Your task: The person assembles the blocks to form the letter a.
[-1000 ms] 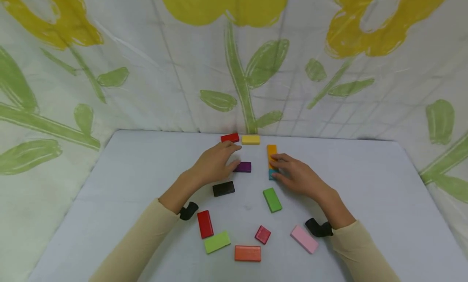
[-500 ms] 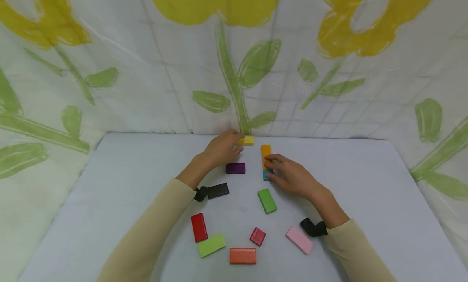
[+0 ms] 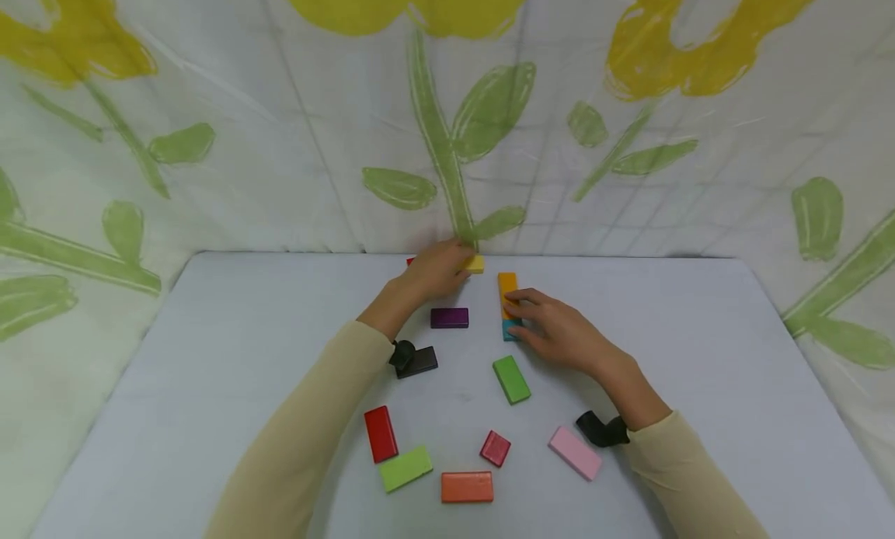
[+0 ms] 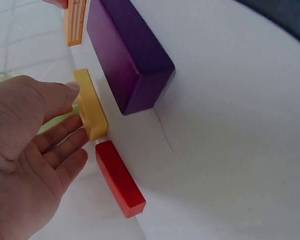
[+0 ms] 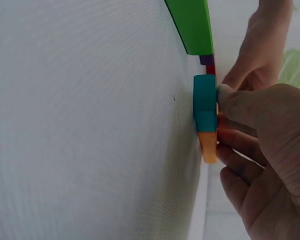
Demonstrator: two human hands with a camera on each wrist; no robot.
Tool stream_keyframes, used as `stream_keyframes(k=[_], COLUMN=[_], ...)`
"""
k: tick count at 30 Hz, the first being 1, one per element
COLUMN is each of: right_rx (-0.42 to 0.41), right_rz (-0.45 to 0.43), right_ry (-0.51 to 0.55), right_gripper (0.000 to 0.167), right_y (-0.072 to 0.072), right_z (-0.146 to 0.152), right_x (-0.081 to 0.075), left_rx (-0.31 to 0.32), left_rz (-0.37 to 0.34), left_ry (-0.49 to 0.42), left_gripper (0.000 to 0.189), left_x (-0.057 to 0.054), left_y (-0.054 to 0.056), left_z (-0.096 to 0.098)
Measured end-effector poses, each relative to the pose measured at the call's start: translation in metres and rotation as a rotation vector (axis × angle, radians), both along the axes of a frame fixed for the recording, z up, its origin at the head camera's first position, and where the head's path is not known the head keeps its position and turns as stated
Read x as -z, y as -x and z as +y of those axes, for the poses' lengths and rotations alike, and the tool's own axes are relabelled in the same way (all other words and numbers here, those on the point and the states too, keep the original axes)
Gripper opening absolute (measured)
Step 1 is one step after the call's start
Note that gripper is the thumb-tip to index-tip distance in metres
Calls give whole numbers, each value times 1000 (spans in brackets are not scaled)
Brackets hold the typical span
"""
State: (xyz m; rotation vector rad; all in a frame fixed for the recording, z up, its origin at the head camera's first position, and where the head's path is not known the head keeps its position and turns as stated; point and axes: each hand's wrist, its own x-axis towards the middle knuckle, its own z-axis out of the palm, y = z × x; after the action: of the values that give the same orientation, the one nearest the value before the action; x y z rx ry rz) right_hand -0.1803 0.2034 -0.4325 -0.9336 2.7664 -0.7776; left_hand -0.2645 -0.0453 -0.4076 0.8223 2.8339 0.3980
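Note:
My left hand point(image 3: 440, 269) reaches to the table's far edge and grips a yellow block point(image 4: 94, 112) between thumb and fingers. A red block point(image 4: 119, 179) lies end to end with it, mostly hidden behind the hand in the head view. My right hand point(image 3: 559, 333) rests loosely bent fingers on an orange block point(image 3: 507, 290), with the thumb at a teal block point(image 5: 205, 102). The orange and teal blocks meet end to end. Nearer than the left hand lies a purple block point(image 3: 450, 318), and a black block point(image 3: 417, 363) is partly covered by the wrist camera.
A green block point(image 3: 512, 380) sits below the teal one. Closer in are another red block point(image 3: 381, 434), a lime block point(image 3: 406, 468), an orange-red block point(image 3: 467, 487), a small crimson block point(image 3: 496, 448) and a pink block point(image 3: 576, 453). A flower-printed curtain point(image 3: 315, 174) stands behind the table.
My left hand has moved away from me and right, from over the purple block past the red block to the yellow one, which it now grips. The right hand has stayed at the orange and teal blocks.

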Motion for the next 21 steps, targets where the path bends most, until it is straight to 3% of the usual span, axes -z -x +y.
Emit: stream_keyframes(k=[11, 21], right_rx=[3, -7], right_rz=[-15, -2], right_ry=[6, 5], right_gripper=[47, 47], right_y=[0, 1], right_z=[1, 0], right_x=[1, 0], left_rx=[-26, 11], left_rz=[21, -7], left_ry=[73, 36], left_gripper=[38, 37], left_x=[8, 1], left_y=[4, -3], left_z=[12, 19])
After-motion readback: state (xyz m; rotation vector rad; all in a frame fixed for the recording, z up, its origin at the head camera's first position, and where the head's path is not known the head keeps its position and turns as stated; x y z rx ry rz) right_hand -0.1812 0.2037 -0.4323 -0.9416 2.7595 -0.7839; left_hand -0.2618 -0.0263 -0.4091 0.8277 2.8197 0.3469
